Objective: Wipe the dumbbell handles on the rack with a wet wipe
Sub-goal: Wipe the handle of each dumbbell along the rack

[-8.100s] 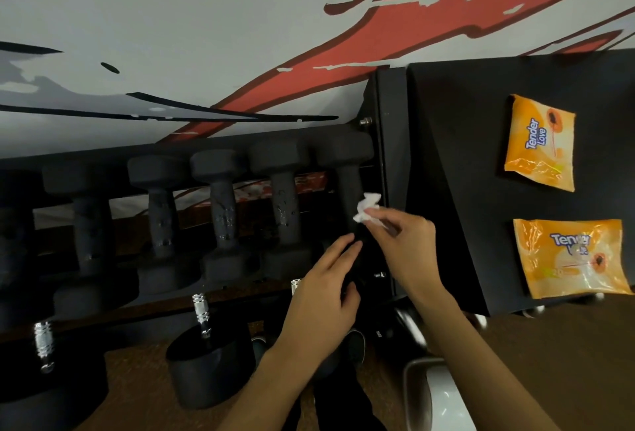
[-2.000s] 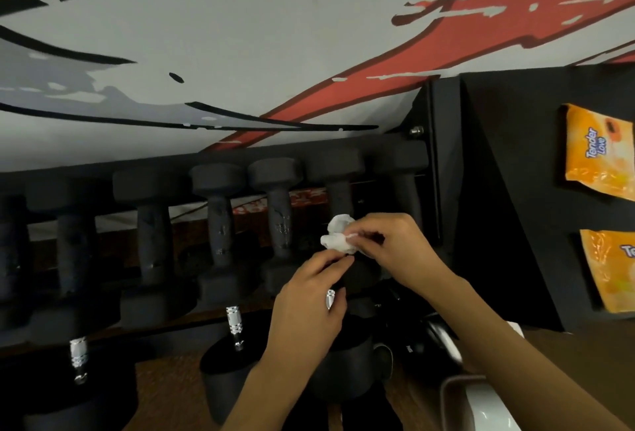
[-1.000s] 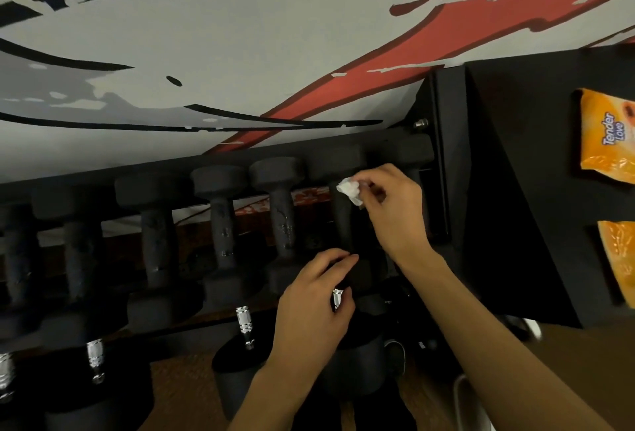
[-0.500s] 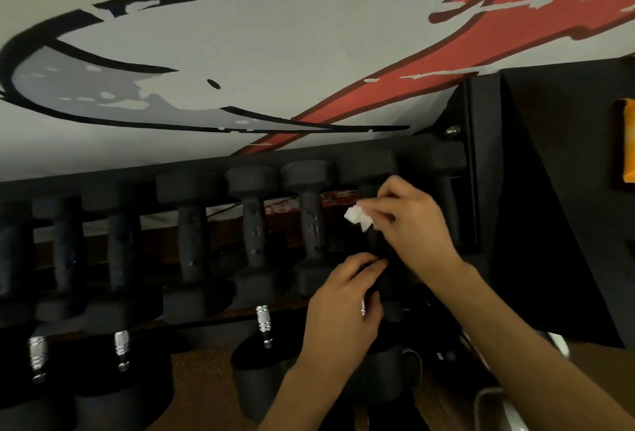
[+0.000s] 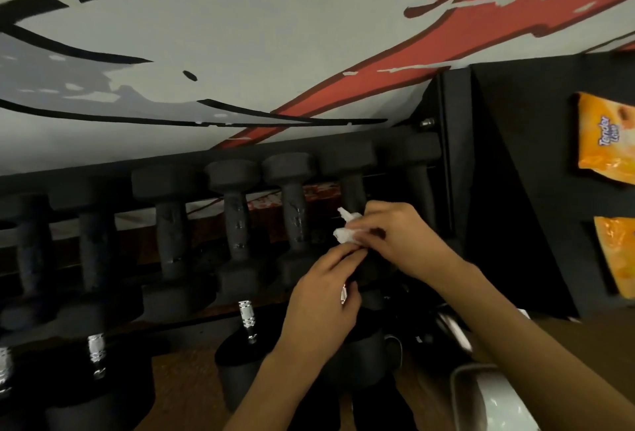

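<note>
A row of black dumbbells stands on the dark rack under the painted wall. My right hand pinches a crumpled white wet wipe against the lower handle of the second dumbbell from the right. My left hand grips the near head of that same dumbbell, its fingertips just below the wipe. The handle's lower part is hidden by both hands. The neighbouring dumbbell to the left shows scuffs on its handle.
Two orange wet-wipe packs lie on the black surface to the right. The rack's end panel is beside the last dumbbell. Chrome-handled dumbbells sit on the lower tier. A grey-white object lies bottom right.
My right hand slid the wipe down the handle from near the top head toward my left hand. The left hand kept its hold on the near head. The view shifted slightly.
</note>
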### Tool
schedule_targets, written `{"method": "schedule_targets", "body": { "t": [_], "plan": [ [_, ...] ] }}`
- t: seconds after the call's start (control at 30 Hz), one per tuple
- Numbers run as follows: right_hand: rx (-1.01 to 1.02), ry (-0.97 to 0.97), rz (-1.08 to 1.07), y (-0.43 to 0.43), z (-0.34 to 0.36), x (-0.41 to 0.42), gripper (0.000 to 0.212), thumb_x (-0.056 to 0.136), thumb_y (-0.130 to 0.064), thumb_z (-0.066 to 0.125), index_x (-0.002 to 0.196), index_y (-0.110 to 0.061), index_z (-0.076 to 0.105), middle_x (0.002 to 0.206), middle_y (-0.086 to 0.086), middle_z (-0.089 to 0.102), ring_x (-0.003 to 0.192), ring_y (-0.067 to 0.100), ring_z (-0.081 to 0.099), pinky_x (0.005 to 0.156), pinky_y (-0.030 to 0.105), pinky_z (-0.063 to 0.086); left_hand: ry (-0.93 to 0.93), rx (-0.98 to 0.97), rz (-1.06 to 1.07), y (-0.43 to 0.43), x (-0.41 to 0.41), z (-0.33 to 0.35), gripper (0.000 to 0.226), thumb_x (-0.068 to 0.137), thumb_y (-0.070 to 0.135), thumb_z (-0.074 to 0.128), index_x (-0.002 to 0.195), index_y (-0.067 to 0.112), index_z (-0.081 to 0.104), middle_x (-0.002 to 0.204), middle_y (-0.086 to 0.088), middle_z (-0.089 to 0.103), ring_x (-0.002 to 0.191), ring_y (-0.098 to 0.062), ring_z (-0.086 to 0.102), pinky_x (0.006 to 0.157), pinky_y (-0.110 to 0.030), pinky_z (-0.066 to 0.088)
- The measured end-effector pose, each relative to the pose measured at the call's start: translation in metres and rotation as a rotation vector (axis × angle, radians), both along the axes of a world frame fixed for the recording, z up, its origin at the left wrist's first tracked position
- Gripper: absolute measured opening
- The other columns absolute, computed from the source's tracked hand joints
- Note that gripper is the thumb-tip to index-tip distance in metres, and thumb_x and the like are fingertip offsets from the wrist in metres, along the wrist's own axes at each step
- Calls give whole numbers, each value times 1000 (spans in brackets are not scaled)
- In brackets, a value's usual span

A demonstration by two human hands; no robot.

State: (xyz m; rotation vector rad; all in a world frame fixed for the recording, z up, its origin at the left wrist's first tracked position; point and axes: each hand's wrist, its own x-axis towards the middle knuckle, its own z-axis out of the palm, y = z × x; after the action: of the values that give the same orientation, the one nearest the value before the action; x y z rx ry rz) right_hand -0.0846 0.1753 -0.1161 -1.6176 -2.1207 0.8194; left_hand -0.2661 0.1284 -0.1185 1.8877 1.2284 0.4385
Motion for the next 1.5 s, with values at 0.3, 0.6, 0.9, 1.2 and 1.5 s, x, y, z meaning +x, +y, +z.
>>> {"method": "schedule_targets", "body": {
  "t": [0.3,0.6,0.9,1.2,1.5],
  "plan": [
    [226,100,-266,35,-3,-11,21,86,-9,71,107,-7,74,85,3,64,75,14,63,69,24,53,-3,20,-20,0,-2,0,49,90,10,57,136,24,53,140,16,47,125,0,47,101,-16,43],
    [-8,157,-85,-12,-3,15,22,81,-8,76,102,-15,77,76,-2,62,71,2,60,70,11,46,-25,-8,-18,0,-4,2,50,89,11,58,137,27,53,143,18,44,121,1,51,100,-17,44],
    [137,319,-509,29,-4,0,18,82,-3,73,97,-11,77,86,-1,72,81,6,69,75,20,55,-34,-9,18,-3,-2,3,50,91,9,57,137,27,52,142,20,44,111,-2,57,92,-18,49],
    [21,318,-386,-14,-7,5,16,81,6,71,86,-7,78,84,2,70,81,10,69,77,23,57,-17,21,16,-2,-2,2,51,89,9,59,136,27,53,140,20,46,125,5,46,102,-7,35],
    [-75,237,-406,-28,15,-19,33,81,-5,74,109,-21,72,88,-13,66,81,5,61,72,10,46,-297,-268,327,10,-8,15,46,87,4,66,126,26,60,115,11,67,102,3,64,81,-16,54]
  ]
}}
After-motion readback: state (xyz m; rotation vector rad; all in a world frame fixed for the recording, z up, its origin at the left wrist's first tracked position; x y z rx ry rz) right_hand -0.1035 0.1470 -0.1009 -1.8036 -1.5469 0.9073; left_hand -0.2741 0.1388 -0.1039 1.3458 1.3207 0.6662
